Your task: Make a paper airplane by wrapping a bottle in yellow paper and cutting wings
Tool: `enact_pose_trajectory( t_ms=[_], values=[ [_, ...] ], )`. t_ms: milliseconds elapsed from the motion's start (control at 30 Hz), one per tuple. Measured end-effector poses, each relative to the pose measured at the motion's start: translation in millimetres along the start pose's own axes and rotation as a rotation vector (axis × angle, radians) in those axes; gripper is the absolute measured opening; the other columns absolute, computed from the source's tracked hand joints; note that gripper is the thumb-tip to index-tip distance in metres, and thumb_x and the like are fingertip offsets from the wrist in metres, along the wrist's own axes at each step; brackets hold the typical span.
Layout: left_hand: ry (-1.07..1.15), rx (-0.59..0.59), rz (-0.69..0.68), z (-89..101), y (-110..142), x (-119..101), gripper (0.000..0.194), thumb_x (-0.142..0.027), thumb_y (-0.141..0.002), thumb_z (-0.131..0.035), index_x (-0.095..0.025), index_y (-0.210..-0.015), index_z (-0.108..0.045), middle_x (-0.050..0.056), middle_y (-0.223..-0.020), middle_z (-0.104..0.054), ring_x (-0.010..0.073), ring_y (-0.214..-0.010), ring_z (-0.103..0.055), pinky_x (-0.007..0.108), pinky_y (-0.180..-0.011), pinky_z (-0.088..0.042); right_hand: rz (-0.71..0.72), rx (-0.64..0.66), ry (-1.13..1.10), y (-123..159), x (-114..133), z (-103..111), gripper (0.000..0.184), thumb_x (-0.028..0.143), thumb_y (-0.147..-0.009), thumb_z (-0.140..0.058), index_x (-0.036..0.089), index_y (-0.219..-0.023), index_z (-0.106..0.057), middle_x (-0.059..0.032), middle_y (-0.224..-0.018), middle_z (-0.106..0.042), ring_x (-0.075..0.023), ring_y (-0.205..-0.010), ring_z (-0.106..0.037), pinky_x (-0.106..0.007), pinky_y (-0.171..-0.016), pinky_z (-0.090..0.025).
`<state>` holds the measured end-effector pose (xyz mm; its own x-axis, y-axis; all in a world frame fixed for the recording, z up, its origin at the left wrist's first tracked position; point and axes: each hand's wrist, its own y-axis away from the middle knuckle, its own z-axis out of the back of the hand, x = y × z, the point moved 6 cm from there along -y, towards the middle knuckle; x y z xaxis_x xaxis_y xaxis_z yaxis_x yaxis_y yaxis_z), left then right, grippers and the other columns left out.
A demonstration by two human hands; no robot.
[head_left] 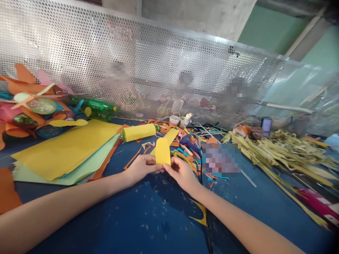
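Between my two hands stands a small yellow paper piece (162, 151) with a rounded top end. My left hand (143, 166) pinches its lower left corner, and my right hand (182, 173) pinches the lower right one. Just behind it lies a yellow paper strip (171, 135), partly hidden by the piece. Farther back, a green bottle wrapped in yellow paper (140, 132) lies on its side. A curved yellow paper offcut (200, 213) rests under my right forearm.
Stacked coloured sheets (69, 148) lie at left, before bottle planes (39, 109). Paper scraps (189, 158), a blue glue gun (191, 144) and a black cable (201, 169) are near my right hand. Dried leaf strips (280, 151) spread at right. A perforated metal panel (159, 63) stands behind.
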<state>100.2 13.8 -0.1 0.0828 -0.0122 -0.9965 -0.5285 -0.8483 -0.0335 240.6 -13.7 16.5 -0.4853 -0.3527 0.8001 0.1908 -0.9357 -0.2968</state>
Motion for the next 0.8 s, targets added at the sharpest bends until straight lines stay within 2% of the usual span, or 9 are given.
enact_pose_trajectory(
  t_ms=[533,800],
  values=[
    [-0.009,-0.016,0.0,-1.2,2,-4,0.025,-0.031,-0.069,-0.075,-0.014,-0.086,-0.071,0.004,-0.077,-0.074,0.0137,-0.07,-0.066,0.023,-0.068,-0.051,0.036,-0.021,0.027,1,10,3,0.025,0.036,-0.086,-0.052,0.02,-0.069,-0.047,0.0023,-0.063,-0.048,-0.0124,-0.057,-0.046,-0.024,-0.053,-0.036],
    [-0.075,-0.045,-0.04,0.5,1,-6,0.023,-0.031,-0.068,-0.075,-0.015,-0.083,-0.071,0.003,-0.076,-0.073,0.0142,-0.067,-0.065,0.025,-0.068,-0.051,0.017,-0.002,0.009,-2,3,1,0.025,0.039,-0.086,-0.054,0.02,-0.07,-0.05,0.0014,-0.065,-0.051,-0.0131,-0.059,-0.049,-0.024,-0.054,-0.039]
  ],
)
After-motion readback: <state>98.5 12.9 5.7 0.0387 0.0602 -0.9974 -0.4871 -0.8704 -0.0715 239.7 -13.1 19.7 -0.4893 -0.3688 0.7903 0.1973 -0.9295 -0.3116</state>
